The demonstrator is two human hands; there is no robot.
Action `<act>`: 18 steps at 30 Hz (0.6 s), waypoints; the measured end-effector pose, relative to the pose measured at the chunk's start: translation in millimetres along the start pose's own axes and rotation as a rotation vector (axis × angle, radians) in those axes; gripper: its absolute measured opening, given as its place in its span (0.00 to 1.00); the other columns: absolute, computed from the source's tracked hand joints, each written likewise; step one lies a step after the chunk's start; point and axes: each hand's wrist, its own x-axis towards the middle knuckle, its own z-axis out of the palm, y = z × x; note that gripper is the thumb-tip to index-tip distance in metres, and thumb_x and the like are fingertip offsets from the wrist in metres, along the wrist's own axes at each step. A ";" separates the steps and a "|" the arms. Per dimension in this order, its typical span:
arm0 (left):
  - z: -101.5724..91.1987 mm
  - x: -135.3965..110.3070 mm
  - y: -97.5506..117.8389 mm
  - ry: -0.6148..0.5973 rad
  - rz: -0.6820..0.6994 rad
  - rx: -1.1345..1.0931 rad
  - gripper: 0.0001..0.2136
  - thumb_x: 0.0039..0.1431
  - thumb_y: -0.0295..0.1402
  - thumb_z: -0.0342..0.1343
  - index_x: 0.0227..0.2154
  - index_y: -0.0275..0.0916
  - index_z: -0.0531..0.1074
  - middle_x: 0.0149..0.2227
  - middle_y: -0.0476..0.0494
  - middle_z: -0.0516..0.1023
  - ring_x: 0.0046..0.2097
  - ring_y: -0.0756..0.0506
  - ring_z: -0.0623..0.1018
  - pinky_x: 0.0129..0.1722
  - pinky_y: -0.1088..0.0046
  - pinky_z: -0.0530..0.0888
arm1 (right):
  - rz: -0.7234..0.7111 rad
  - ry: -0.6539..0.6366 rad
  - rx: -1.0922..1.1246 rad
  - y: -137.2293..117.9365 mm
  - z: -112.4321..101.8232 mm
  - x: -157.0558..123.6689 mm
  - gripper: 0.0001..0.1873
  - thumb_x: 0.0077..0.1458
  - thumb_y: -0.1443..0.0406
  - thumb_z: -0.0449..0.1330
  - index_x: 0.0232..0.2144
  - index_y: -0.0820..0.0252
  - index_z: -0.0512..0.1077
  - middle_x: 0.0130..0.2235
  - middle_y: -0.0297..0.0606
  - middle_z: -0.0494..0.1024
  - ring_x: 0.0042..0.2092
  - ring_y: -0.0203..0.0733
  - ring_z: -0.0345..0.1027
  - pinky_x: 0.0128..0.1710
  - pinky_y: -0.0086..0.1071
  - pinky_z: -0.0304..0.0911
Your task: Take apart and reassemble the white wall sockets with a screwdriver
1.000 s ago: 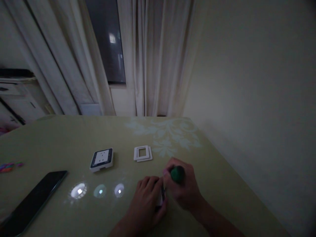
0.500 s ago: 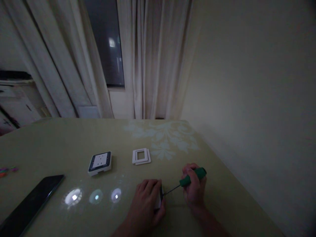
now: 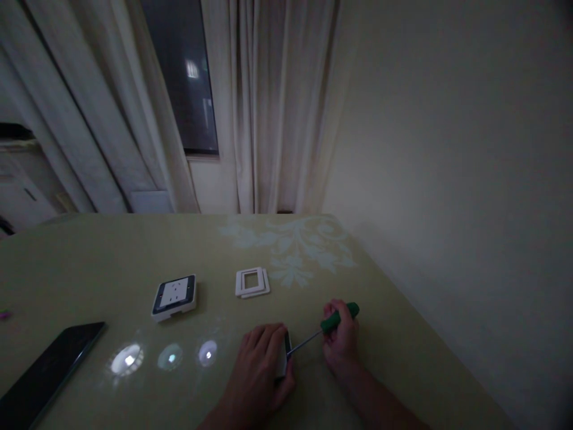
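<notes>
Clenched around the green handle of a screwdriver (image 3: 339, 320), the right hand (image 3: 341, 346) rests low on the near right of the table, its forearm running off the bottom edge. From my seat I read the thin shaft slanting down and left until its tip meets a small white module (image 3: 283, 357). The left hand (image 3: 262, 367) lies palm-down over that module, fingers curled across its top and gripping it against the yellow-green table (image 3: 89, 263), so only the module's right edge shows. Farther out, well apart from both hands, I see a dark-bordered white socket panel (image 3: 173, 295) lying face-up. To its right is a white square frame (image 3: 252, 282), seemingly stacked on a second one, slightly offset. A dark phone (image 3: 49, 370) lies near left. Any marking on the socket face is too dim for me to read.
</notes>
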 end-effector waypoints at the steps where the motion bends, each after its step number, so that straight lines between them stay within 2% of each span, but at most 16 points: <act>1: -0.2 -0.1 -0.2 -0.001 -0.003 -0.005 0.23 0.61 0.28 0.58 0.59 0.41 0.69 0.52 0.36 0.85 0.52 0.34 0.83 0.52 0.54 0.83 | -0.001 -0.009 -0.003 -0.6 -0.2 -0.4 0.20 0.40 0.54 0.70 0.20 0.54 0.62 0.21 0.27 0.67 0.20 0.33 0.58 0.16 0.26 0.47; 5: -1.9 0.6 -3.0 0.002 0.001 -0.007 0.22 0.61 0.28 0.57 0.58 0.41 0.68 0.52 0.36 0.85 0.52 0.34 0.84 0.52 0.53 0.83 | -0.034 -0.064 -0.015 -3.7 1.0 -2.1 0.20 0.45 0.54 0.70 0.21 0.54 0.63 0.20 0.27 0.66 0.17 0.31 0.51 0.14 0.26 0.45; 9: -3.2 1.5 -4.6 -0.003 0.002 -0.008 0.22 0.62 0.29 0.57 0.59 0.41 0.67 0.52 0.36 0.85 0.52 0.34 0.84 0.52 0.53 0.83 | -0.176 -0.143 -0.007 -15.2 2.6 -9.9 0.18 0.49 0.56 0.69 0.22 0.54 0.65 0.22 0.27 0.66 0.18 0.32 0.53 0.15 0.26 0.48; 11: -3.7 2.1 -4.0 -0.024 -0.015 -0.011 0.21 0.62 0.28 0.57 0.58 0.41 0.67 0.51 0.36 0.85 0.52 0.33 0.84 0.52 0.52 0.83 | -0.279 -0.228 -0.005 -24.9 0.6 -20.2 0.17 0.50 0.56 0.72 0.23 0.55 0.69 0.24 0.28 0.68 0.20 0.32 0.56 0.17 0.27 0.52; 14: -4.9 3.8 -2.7 -0.047 -0.025 -0.025 0.21 0.62 0.28 0.56 0.58 0.41 0.68 0.51 0.36 0.84 0.52 0.33 0.83 0.51 0.52 0.82 | -0.416 -0.390 -0.017 -40.2 -3.7 -40.8 0.19 0.49 0.54 0.75 0.19 0.55 0.71 0.22 0.32 0.69 0.24 0.37 0.61 0.21 0.30 0.57; 18: -6.3 6.9 -3.1 -0.072 -0.015 -0.048 0.20 0.63 0.28 0.56 0.57 0.40 0.67 0.51 0.35 0.84 0.52 0.33 0.83 0.51 0.51 0.82 | -0.509 -0.573 -0.111 -49.5 0.8 -53.9 0.19 0.50 0.56 0.75 0.18 0.56 0.73 0.21 0.35 0.71 0.25 0.40 0.65 0.25 0.34 0.63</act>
